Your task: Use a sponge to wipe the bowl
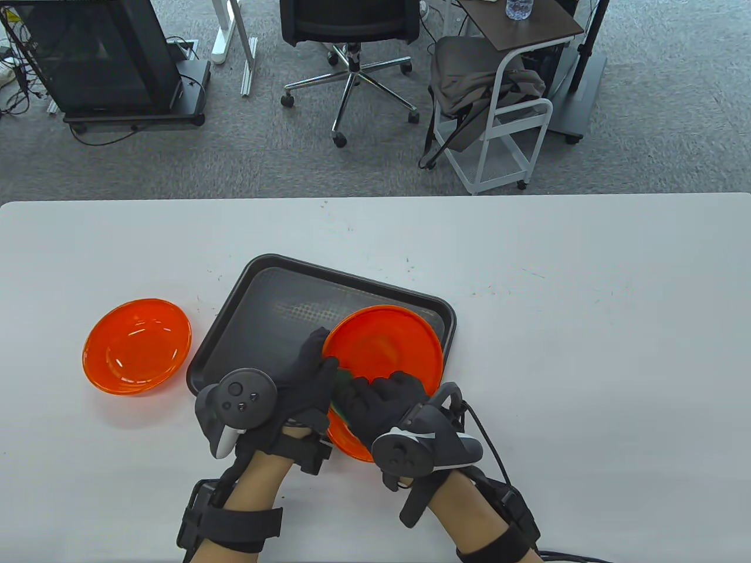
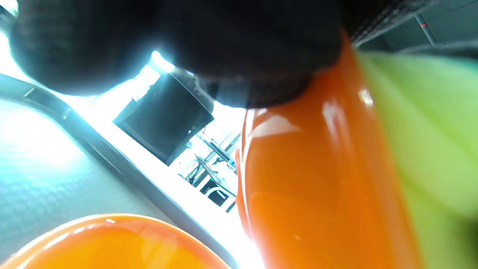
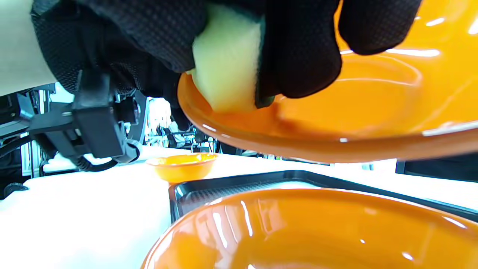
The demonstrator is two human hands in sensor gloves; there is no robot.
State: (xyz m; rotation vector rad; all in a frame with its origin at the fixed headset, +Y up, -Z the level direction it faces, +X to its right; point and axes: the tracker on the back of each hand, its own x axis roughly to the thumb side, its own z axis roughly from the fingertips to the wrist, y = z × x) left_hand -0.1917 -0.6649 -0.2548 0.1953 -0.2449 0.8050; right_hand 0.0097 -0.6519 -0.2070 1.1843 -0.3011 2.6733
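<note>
The right hand [image 1: 381, 404] hides most of the sponge [image 1: 343, 387]; a lower orange bowl [image 1: 346, 440] barely shows.

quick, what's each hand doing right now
Left hand: closed on the rim of the raised orange bowl, holding it up over the tray.
Right hand: closed around the sponge, pressing it against the bowl.

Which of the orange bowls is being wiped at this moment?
The tilted orange bowl lifted above the tray, held by the left hand, sponge pressed inside by the right hand. The others lie untouched.
</note>
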